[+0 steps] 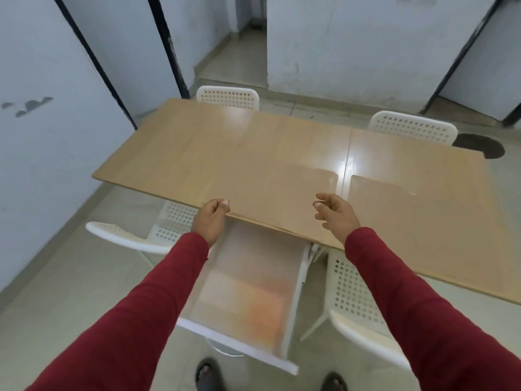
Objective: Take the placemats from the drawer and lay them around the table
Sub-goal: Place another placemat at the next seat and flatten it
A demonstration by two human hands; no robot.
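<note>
Placemats lie on table between both hands

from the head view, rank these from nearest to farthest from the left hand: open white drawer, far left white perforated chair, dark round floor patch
1. Open white drawer, directly below the left hand.
2. Far left white perforated chair, across the table.
3. Dark round floor patch, far right.
</note>
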